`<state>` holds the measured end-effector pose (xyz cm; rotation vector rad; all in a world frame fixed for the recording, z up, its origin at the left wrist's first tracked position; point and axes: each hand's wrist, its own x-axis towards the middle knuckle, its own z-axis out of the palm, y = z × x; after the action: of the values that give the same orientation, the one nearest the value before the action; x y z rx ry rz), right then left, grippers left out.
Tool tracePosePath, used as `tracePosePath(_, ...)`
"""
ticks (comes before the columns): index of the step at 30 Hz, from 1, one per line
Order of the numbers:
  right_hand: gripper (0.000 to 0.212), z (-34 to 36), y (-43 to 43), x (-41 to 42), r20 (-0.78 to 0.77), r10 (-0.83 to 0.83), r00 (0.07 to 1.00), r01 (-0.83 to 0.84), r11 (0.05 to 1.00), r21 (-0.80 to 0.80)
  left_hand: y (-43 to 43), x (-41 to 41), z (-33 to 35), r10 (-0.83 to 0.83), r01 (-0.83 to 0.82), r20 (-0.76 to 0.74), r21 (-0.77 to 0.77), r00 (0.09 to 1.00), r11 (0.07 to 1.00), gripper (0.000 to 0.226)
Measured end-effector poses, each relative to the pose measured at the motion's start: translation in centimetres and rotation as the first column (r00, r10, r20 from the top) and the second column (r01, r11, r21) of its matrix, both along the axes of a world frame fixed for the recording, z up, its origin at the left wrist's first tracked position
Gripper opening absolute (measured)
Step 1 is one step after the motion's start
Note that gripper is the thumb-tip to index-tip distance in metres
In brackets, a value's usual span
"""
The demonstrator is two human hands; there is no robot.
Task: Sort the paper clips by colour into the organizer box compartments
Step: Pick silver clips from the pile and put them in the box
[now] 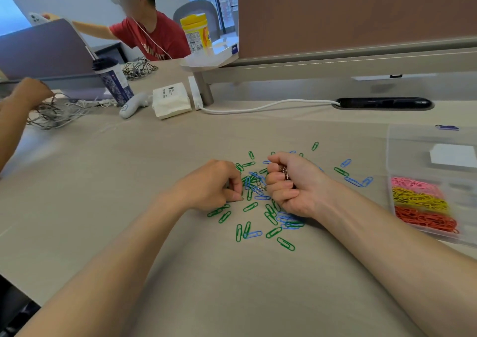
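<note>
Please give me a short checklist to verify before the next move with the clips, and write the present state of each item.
1. Right hand grips its clips firmly: ok, the fingers curl round several metal clips.
2. Left hand has a clip: cannot tell, its fingertips pinch at the pile's edge, but what they hold is hidden.
3. Box sorted so far: ok, pink clips, yellow clips and red clips lie in separate compartments.
4. Free compartment for the metal clips: cannot tell, the rest of the box is blurred.
5. Pile sorted: not ok, green clips and blue clips lie mixed on the table.
</note>
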<state>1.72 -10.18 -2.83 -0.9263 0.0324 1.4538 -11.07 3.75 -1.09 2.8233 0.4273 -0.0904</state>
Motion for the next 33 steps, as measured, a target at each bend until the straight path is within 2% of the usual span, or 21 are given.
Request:
tracePosePath(5, 0.033, -0.1, 0.1, 0.1, 0.029, -0.016, 0.999, 0.016, 1.0, -0.02, -0.2, -0.4, 0.7, 0.077, -0.062, 0.126, -0.113, 0.989, 0.992, 0.012)
tracePosePath(11, 0.033, -0.1, 0.1, 0.1, 0.053, -0.023, 0.998, 0.024, 0.999, -0.026, 0.0, -0.9, 1.4, 0.145, -0.109, 0.119, -0.27, 0.982, 0.957, 0.02)
tracePosePath(16, 0.034, 0.1, 0.1, 0.0, 0.092, -0.016, 0.996, 0.021, 0.999, -0.044, 0.1, -1.1, 1.8, 0.218, -0.131, 0.164, -0.421, 0.962, 0.897, 0.015)
tracePosePath(19, 0.035, 0.0, 0.1, -0.1, 0.131, 0.008, 0.991, 0.0, 0.998, -0.065, -0.5, -0.9, 2.0, 0.271, -0.1, 0.252, -0.534, 0.929, 0.84, 0.018)
tracePosePath(23, 0.038, 0.0, 0.2, -0.6, 0.163, 0.083, 0.983, -0.067, 0.993, -0.098, -1.7, -0.2, 2.4, 0.278, -0.011, 0.354, -0.601, 0.893, 0.799, 0.022)
tracePosePath(29, 0.035, 0.6, -0.1, -0.9, 0.2, 0.169, 0.965, -0.148, 0.982, -0.118, -2.1, 0.9, 2.7, 0.251, 0.057, 0.349, -0.676, 0.903, 0.735, 0.022)
tracePosePath(33, 0.038, 0.6, 0.0, -0.8, 0.27, 0.145, 0.952, -0.107, 0.983, -0.15, -1.1, 0.3, 1.9, 0.263, -0.056, 0.228, -0.645, 0.937, 0.762, 0.023)
